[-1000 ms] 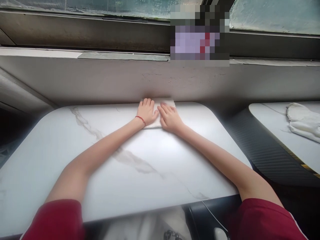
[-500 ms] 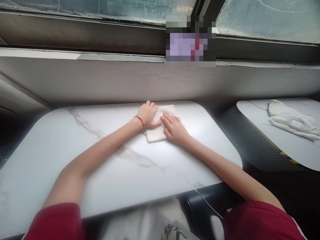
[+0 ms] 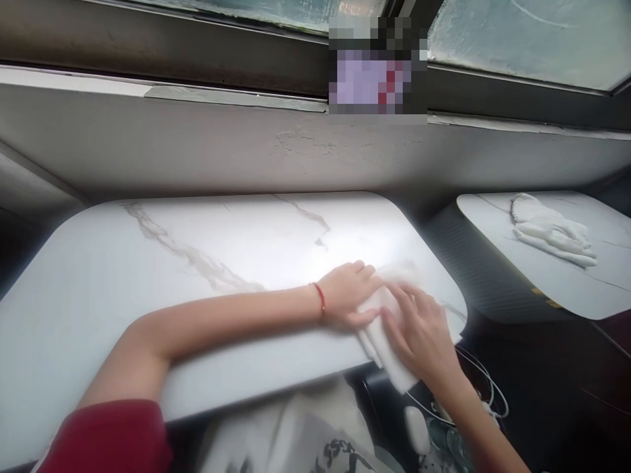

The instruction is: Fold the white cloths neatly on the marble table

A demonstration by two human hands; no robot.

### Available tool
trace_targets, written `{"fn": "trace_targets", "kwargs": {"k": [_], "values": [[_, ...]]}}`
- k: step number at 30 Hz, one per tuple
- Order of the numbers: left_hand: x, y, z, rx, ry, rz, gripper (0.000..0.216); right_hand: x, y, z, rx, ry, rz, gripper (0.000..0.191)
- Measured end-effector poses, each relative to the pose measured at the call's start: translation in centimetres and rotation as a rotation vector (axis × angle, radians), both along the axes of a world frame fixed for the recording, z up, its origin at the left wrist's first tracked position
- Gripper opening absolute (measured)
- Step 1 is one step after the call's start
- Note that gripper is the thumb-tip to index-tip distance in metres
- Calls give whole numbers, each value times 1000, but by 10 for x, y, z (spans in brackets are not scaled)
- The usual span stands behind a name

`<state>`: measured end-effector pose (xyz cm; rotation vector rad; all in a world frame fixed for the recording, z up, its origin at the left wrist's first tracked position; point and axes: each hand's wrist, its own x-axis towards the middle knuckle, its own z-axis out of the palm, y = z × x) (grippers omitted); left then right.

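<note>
My right hand (image 3: pixel 424 332) lies flat on the folded white cloth (image 3: pixel 387 345), fingers (image 3: pixel 401 309) a little apart and pressing down on top of it rather than closing round it. My left hand (image 3: pixel 348 295) sits just beside it on the cloth's left edge, fingers close together and bent over the fabric; the motion blur keeps me from telling whether my thumb pinches the cloth or only rests against it. A thin red bracelet (image 3: pixel 320 299) circles my left wrist, and my red sleeve (image 3: pixel 108 437) shows at the bottom left. The cloth lies at the near right corner of the white marble table (image 3: pixel 197 230), its lower end hanging past the table's edge. Grey veins run across the tabletop from the far left toward the middle. Under that corner are pale cables (image 3: pixel 486 381) and a small white object (image 3: pixel 417 427), too blurred to name. Well apart on the right stands a second marble table (image 3: pixel 566 289) with a crumpled white rag (image 3: pixel 552 230) on it. Behind both runs a grey wall (image 3: pixel 197 151) under a window frame (image 3: pixel 197 52).
</note>
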<state>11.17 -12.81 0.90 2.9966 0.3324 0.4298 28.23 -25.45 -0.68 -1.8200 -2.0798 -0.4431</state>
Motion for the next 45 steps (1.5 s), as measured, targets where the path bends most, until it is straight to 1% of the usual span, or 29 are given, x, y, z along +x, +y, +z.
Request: {"fn": "trace_targets", "kwargs": {"k": [3, 6, 8, 10, 13, 16, 21, 26, 30, 32, 35, 41, 45], "values": [[8, -17, 1, 74, -23, -37, 40, 11, -21, -3, -61, 17, -44, 47], [20, -31, 9, 143, 40, -4, 39, 22, -24, -10, -103, 51, -90, 49], [31, -37, 14, 169, 121, 53, 42, 29, -17, -15, -106, 61, -99, 51], [42, -38, 17, 207, 202, 125, 44, 37, -3, -18, -106, 54, -100, 52], [60, -29, 14, 263, 282, 257, 46, 51, 28, -21, -122, 30, -108, 53], [77, -6, 7, 213, 287, 368, 50, 69, 68, -23, -137, 23, -95, 54], [96, 52, 0, 69, 226, 523, 52, 91, 147, -27, -130, 60, -82, 55], [100, 111, -3, -4, 155, 627, 50, 89, 220, -26, -125, 70, -70, 57], [96, 143, -5, -2, 114, 667, 48, 83, 257, -23, -140, 71, -99, 58], [92, 151, -5, -4, 91, 658, 49, 80, 266, -22, -141, 71, -118, 58], [86, 155, -4, -15, 83, 637, 50, 80, 271, -23, -119, 64, -113, 57], [84, 148, 0, -24, 135, 640, 52, 83, 266, -25, -129, 96, -76, 58], [83, 141, 6, -15, 187, 665, 47, 76, 261, -25, -122, 129, -72, 57]]}}
